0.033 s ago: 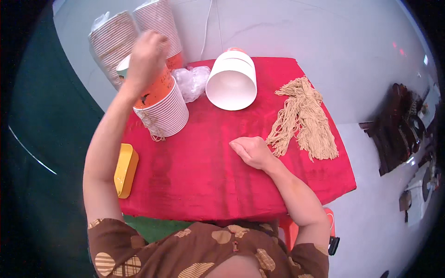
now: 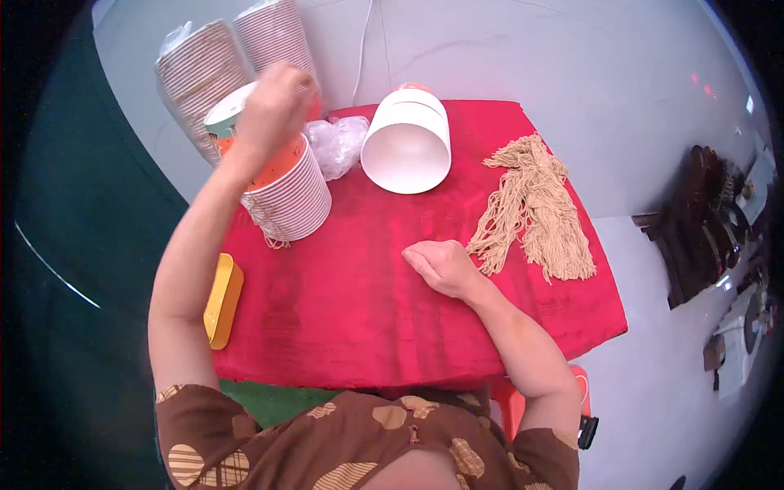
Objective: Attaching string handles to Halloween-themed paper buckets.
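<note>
My left hand point(image 2: 279, 102) is raised over a tilted stack of paper buckets point(image 2: 292, 200) at the left of the table. Its fingers are curled in, somewhat blurred, and what they may hold is hidden. The top bucket is orange with a green-and-white end point(image 2: 224, 114); below it several white rims lie close together. Thin tan strings point(image 2: 265, 219) hang down the side of the stack. My right hand point(image 2: 441, 265) rests on the red cloth as a closed fist, its inside out of sight. Beside it lies a bundle of tan cords point(image 2: 539, 212).
White paper buckets point(image 2: 407, 155) lie with their opening toward me at the table's far middle. A crumpled clear plastic bag point(image 2: 337, 145) sits between the stacks. Bagged bucket stacks point(image 2: 204, 73) stand behind at left. A yellow tray point(image 2: 223, 302) lies at the left edge.
My left hand has shifted slightly right and toward me, showing more of the top bucket's green-and-white end. My right hand stays in place.
</note>
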Tool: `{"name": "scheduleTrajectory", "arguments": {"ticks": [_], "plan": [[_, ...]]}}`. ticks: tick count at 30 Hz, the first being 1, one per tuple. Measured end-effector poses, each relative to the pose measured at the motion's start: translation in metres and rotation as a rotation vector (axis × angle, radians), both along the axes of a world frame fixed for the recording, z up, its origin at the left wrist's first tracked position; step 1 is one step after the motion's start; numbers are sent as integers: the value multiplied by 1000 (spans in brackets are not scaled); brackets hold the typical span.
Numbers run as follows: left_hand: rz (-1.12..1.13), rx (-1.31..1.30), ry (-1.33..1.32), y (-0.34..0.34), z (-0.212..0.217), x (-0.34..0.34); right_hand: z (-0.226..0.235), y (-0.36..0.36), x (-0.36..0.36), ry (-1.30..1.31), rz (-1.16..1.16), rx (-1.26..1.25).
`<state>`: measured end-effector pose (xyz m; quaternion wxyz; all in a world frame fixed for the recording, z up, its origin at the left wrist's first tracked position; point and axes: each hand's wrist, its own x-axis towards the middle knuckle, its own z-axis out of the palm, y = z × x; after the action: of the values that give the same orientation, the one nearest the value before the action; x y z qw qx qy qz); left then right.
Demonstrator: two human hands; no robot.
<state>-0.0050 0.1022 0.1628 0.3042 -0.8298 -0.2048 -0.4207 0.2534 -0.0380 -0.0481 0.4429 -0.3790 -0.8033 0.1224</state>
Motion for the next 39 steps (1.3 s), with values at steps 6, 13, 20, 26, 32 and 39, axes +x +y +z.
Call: {"name": "scheduleTrajectory", "arguments": {"ticks": [6,13,20,26,32,39], "plan": [[-14,-304,258,2,-64,69,2,0,-2,-29,-7,12],[36,-112,100,42,-100,104,-1,4,0,-39,-11,23],[-13,-83,-8,58,-105,112,3,2,0,-69,-10,-5],[48,-94,37,60,-106,108,0,3,-1,-69,-19,8],[78,-133,35,47,-108,113,0,2,-2,-55,-2,10],[13,-178,51,42,-112,106,2,1,-3,-53,8,21]]}}
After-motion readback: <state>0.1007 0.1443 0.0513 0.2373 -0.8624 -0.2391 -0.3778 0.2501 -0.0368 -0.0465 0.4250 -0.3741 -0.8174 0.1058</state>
